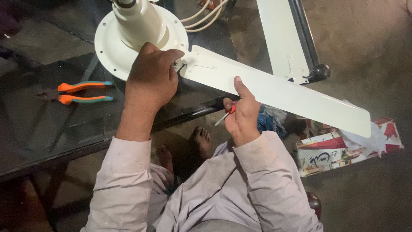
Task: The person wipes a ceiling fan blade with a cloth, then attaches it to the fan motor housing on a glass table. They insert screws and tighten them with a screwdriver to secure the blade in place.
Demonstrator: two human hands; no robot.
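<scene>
Left hand (151,77): grip pinches blade (274,90) root at motor (139,25), aligning it.
Right hand (241,112): grip holds screwdriver (226,113), thumb steadying blade.
Pliers (79,93): counter (38,124), nine o'clock.

The left hand (151,77) covers the joint where the fan blade (274,90) meets the motor (139,32), whose top is cut off by the upper edge. A second blade (283,38) also runs off the top. The right hand (241,114) hides most of a red-handled tool (226,113).
</scene>
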